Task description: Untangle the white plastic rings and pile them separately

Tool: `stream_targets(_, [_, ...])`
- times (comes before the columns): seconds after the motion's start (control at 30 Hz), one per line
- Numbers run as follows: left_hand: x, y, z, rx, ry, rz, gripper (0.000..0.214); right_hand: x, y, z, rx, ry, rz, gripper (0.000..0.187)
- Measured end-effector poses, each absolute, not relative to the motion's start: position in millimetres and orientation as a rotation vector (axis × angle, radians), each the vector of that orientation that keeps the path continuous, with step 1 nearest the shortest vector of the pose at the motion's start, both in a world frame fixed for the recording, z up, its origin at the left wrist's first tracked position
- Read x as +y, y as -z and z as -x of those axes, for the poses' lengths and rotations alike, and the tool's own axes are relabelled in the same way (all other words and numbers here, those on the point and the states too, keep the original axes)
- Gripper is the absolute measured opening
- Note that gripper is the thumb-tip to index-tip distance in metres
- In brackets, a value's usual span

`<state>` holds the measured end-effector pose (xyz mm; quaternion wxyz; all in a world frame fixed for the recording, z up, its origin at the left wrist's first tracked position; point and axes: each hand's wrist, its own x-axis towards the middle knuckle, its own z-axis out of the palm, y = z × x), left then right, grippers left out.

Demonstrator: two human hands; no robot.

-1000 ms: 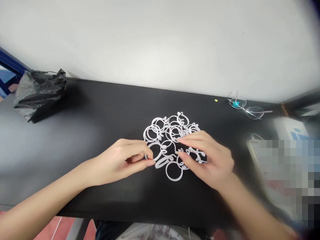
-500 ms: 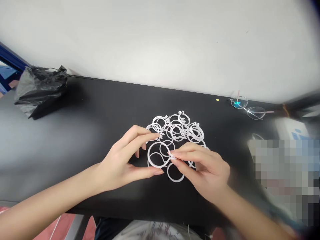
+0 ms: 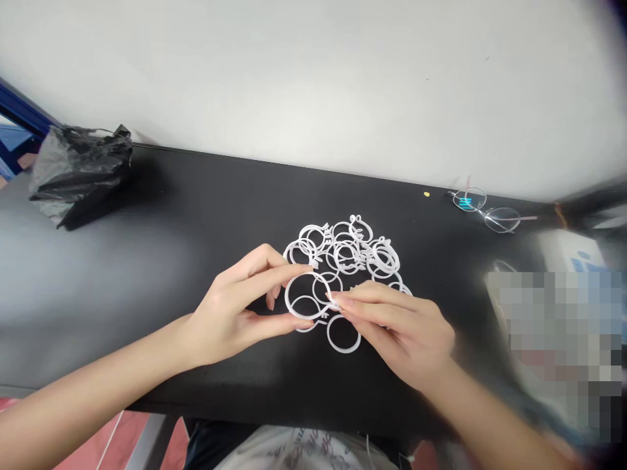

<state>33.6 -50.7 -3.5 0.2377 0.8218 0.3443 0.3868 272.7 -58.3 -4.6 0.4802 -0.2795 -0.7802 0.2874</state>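
A white plastic ring [image 3: 289, 310] with a small clasp at one side is held up over the black table. My right hand [image 3: 411, 333] pinches its clasp between thumb and fingers. Around the ring's left side, my left hand [image 3: 245, 300] has its thumb at the lower edge and its forefinger at the upper edge. Beneath and behind lies a loose pile of similar white rings [image 3: 347, 258], several with small toothed tabs. One separate ring [image 3: 343, 352] rests nearest me. Fingers cover the clasp and part of the pile.
A crumpled black plastic bag [image 3: 83, 173] sits at the table's far left. Wire-framed glasses [image 3: 502, 220] lie at the back right, beside a small yellow scrap [image 3: 426, 194]. A white box [image 3: 571, 251] and a blurred-out area occupy the right. A pale wall runs behind the table [image 3: 220, 196].
My left thumb and forefinger have come onto the ring's lower and upper edges. The held ring has shifted slightly left and up, its clasp still in my right fingers.
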Motion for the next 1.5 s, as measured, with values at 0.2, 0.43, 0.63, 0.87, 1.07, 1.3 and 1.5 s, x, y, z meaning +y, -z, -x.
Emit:
stream_targets(0.2, [-53.4, 4.3, -36.2, 0.951, -1.073, -2.242, 0.038, -59.3, 4.7, -269.3, -1.896, -0.702, 0.677, 0.045])
stream_targets(0.43, [-35.6, -2.2, -18.7, 1.13, -1.088, -2.442, 0.039, -52.4, 8.0, -270.0, -1.839, -0.71, 0.714, 0.048])
stream_targets(0.63, [-5.1, -4.1, 21.4, 1.995, -0.42, -2.568, 0.039, -48.4, 14.1, -275.4, -1.714, -0.713, 0.825, 0.044])
stream_targets(0.87, [1.4, -2.0, 37.3, 2.041, 0.046, -2.401, 0.044, -47.5, 13.9, -272.6, -1.734, -0.661, 0.917, 0.031])
stream_targets(1.07, [-6.5, -6.2, 22.9, 1.909, -0.293, -2.562, 0.04, -47.9, 14.4, -272.8, -1.78, -0.631, 0.919, 0.028])
stream_targets(1.3, [-34.6, -1.3, -22.9, 0.763, -0.331, -2.345, 0.023, -47.0, 15.6, -272.0, -1.786, -0.642, 0.914, 0.028])
stream_targets(1.5, [-39.7, 10.2, -26.3, 0.703, -0.245, -2.279, 0.012, -48.1, 17.5, -272.7, -1.786, -0.657, 0.933, 0.027])
